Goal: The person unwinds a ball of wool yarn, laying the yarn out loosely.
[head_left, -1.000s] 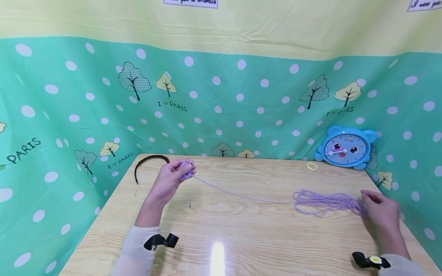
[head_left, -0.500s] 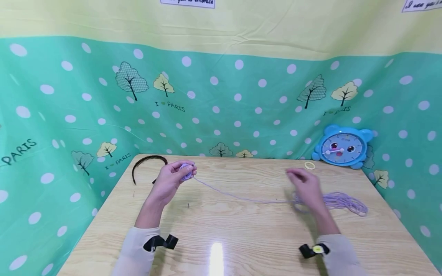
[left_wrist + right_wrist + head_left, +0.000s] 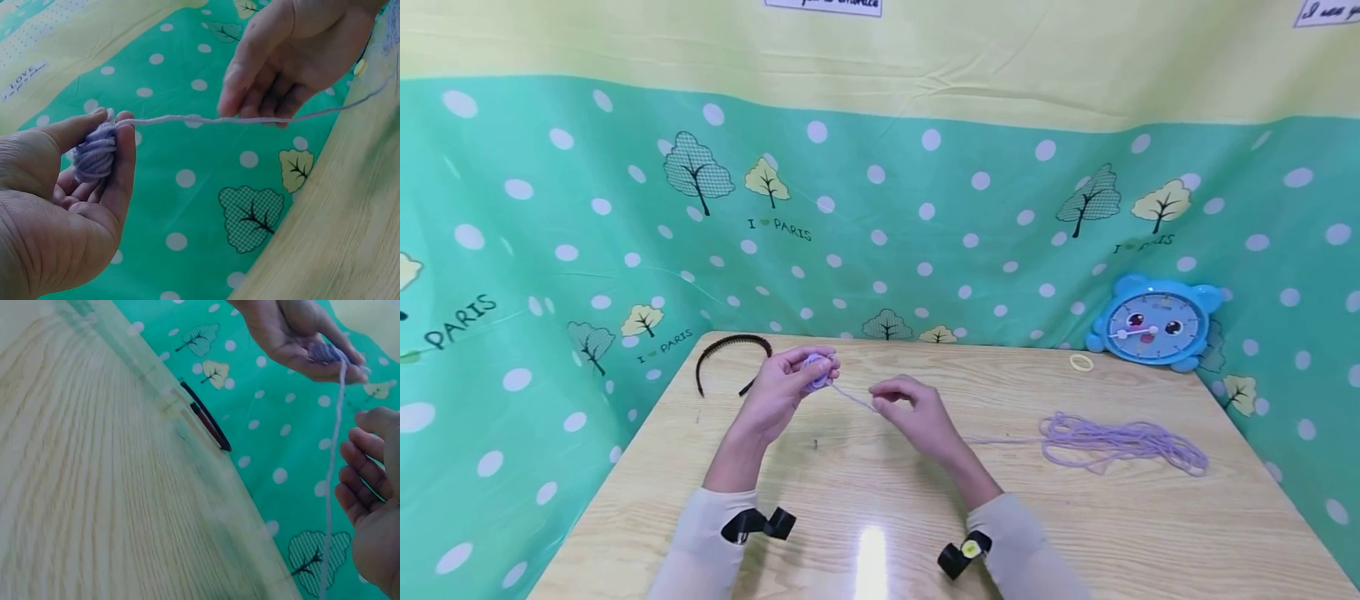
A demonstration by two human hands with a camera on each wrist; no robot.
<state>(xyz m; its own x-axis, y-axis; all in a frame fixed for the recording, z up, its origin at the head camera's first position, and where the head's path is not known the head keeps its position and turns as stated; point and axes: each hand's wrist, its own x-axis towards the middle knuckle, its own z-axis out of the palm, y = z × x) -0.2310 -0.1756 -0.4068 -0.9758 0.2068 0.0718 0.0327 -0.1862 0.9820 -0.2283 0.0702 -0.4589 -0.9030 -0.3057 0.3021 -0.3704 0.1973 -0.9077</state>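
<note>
My left hand (image 3: 778,390) holds a small wound ball of lilac yarn (image 3: 95,153) between thumb and fingers, above the table's left half. From the ball a single strand of yarn (image 3: 187,119) runs off to the right. Beside that strand is my right hand (image 3: 921,417), its fingers loosely bent and its thumb apart from them. In the right wrist view the strand passes in front of the right hand's fingertips (image 3: 347,453), not wrapped in them. Farther right, a loose lilac yarn skein (image 3: 1123,442) lies on the table, joined to the strand.
A black headband (image 3: 730,340) lies at the table's back left. At the back right stand a blue bear-shaped clock (image 3: 1156,323) and a pale yellow ring (image 3: 1081,362). The green dotted curtain (image 3: 925,225) hangs right behind the wooden table (image 3: 820,517).
My right hand has swept left from the skein's far end, over the yarn, to beside the strand near my left hand. The left hand keeps its hold on the ball nearly in place.
</note>
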